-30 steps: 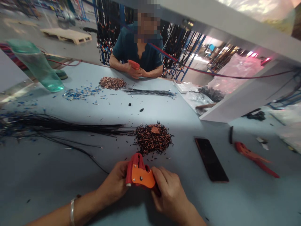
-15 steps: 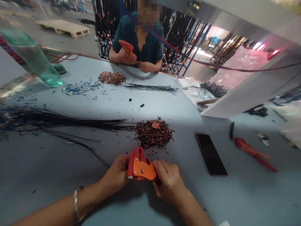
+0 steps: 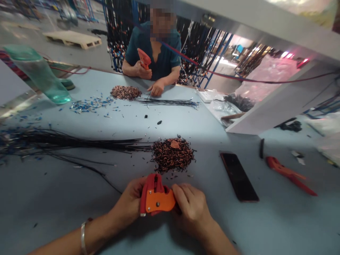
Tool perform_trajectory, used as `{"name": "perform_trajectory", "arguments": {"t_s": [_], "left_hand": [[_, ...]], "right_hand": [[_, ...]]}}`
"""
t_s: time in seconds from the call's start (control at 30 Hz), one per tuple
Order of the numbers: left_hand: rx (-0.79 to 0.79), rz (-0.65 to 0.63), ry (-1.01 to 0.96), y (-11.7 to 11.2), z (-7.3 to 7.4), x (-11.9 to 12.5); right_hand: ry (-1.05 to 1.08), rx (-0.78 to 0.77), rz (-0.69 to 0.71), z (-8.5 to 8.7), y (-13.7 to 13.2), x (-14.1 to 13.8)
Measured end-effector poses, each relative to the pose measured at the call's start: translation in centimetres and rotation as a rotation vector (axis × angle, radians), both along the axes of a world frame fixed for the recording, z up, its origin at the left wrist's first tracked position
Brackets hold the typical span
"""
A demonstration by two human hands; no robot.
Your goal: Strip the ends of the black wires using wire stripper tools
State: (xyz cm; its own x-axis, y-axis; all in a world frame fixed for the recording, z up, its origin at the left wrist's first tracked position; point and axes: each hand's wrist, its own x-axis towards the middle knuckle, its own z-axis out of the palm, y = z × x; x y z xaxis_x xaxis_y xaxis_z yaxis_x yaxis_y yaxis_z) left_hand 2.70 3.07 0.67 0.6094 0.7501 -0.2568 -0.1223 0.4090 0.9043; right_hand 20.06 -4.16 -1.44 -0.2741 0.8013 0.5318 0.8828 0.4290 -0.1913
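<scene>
In front of me, a red-and-orange wire stripper has its handles in my right hand, fingers wrapped round them. My left hand is closed at the other end of the tool, beside its jaws. A thin black wire runs from the left into the left hand; its tip is hidden by the fingers and tool. Just beyond the tool lies a heap of short black and copper-coloured bits. A bundle of black wires stretches from the left towards this heap.
Right of my hands lie a dark phone and another red hand tool. Across the table a co-worker holds a similar tool, near a second heap and loose blue-ended pieces. A green bottle stands far left.
The co-worker's raised tool has tilted more upright, and their other hand has reached down to the wires on the table. My hands keep their hold, with the stripper turned slightly.
</scene>
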Motion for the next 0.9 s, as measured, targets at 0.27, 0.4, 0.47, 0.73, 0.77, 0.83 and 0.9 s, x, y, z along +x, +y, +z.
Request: {"name": "perform_trajectory", "arguments": {"t_s": [0.27, 0.4, 0.47, 0.73, 0.77, 0.83, 0.9], "left_hand": [[0.052, -0.005, 0.101, 0.2, 0.2, -0.4], [0.1, -0.033, 0.123, 0.3, 0.1, -0.5], [0.109, -0.025, 0.135, 0.3, -0.1, -0.6], [0.186, 0.359, 0.4, 1.0, 0.0, -1.2], [0.239, 0.384, 0.46, 1.2, 0.0, -1.3], [0.333, 0.388, 0.559, 1.6, 0.1, -1.3], [0.399, 0.373, 0.651, 1.9, 0.1, -1.3]], "right_hand": [[0.009, 0.038, -0.01, 0.9, 0.1, -0.1], [0.02, 0.067, -0.016, 0.9, -0.1, -0.2], [0.035, 0.071, -0.01, 0.7, -0.2, -0.2], [0.083, -0.137, 0.062, 1.6, -0.4, 0.1], [0.071, -0.204, 0.078, 1.8, -0.4, 0.1], [0.029, -0.34, 0.089, 1.9, -0.3, 0.0], [-0.022, -0.423, 0.09, 1.7, -0.1, -0.3]]}}
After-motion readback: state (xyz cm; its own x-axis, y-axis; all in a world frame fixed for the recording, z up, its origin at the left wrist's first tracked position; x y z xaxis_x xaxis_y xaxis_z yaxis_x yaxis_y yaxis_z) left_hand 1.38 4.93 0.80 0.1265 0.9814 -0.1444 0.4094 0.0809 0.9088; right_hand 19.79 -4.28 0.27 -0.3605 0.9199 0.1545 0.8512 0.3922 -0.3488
